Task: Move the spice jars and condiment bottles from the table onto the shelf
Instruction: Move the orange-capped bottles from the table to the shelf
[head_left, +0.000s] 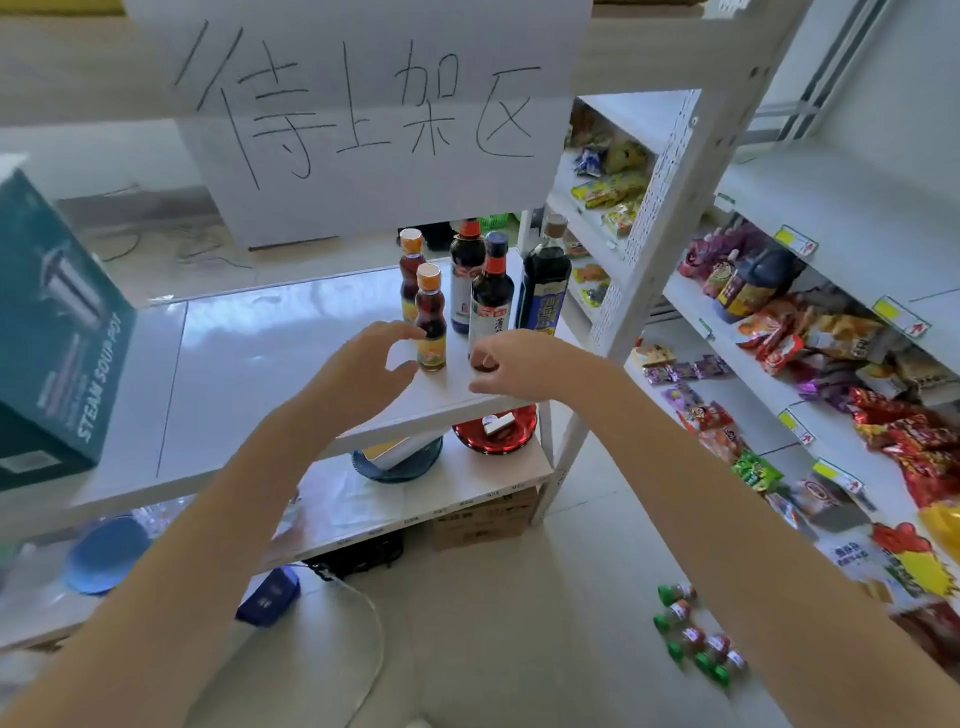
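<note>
Several condiment bottles stand at the right end of the white table (270, 332): two small orange-capped bottles (430, 317), a dark bottle with a red cap (466, 270), a dark soy bottle with a blue cap (492, 291) and a tall dark bottle with a blue label (545, 280). My left hand (363, 364) hovers open just left of the nearer orange-capped bottle, fingers close to it. My right hand (514, 364) is at the base of the blue-capped soy bottle, fingers curled beside it without a clear grip. The snack shelf (737, 332) stands to the right.
A teal soup-pot box (57, 332) sits on the table's left. A paper sign (363, 114) hangs above. Red and blue dishes (493, 431) lie on the lower tier. Several green-capped jars (696, 639) lie on the floor near the shelf, which is packed with snack packets.
</note>
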